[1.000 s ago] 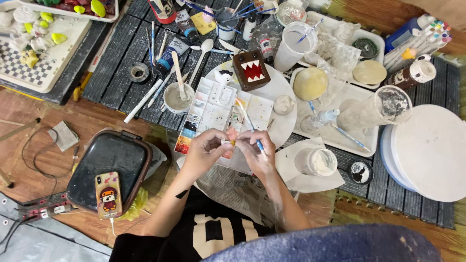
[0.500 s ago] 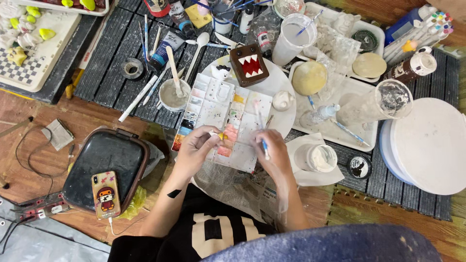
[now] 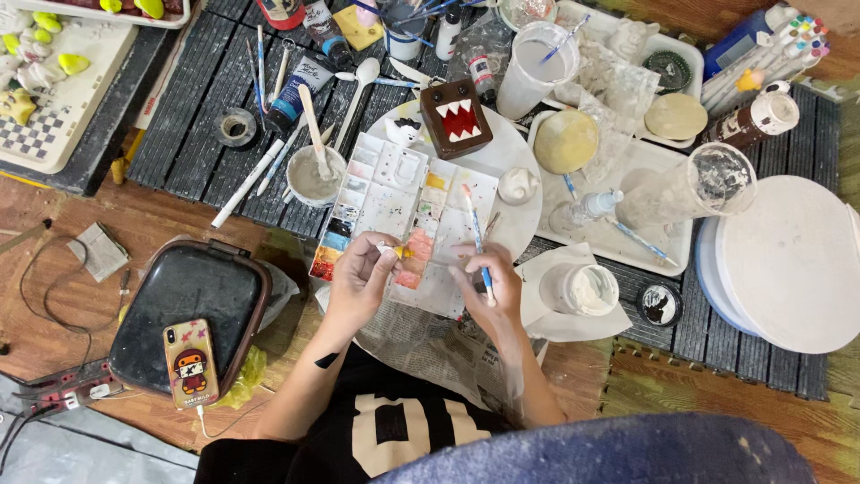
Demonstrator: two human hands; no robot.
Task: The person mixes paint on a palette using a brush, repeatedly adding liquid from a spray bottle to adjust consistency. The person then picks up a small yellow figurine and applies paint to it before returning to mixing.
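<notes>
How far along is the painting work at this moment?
Done: the paint palette has many wells filled and smeared with colour, and a brown toothed box figure looks fully painted. In hand: the left hand pinches a small yellow-and-white piece while the right hand holds a paintbrush. Left: the small white figure on the round board looks unpainted.

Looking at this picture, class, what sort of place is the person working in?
Most likely a home craft or painting corner set up on the floor. A paint palette lies by the hands, the right hand holds a paintbrush, and a jar of brushes stands among paint tubes.
</notes>
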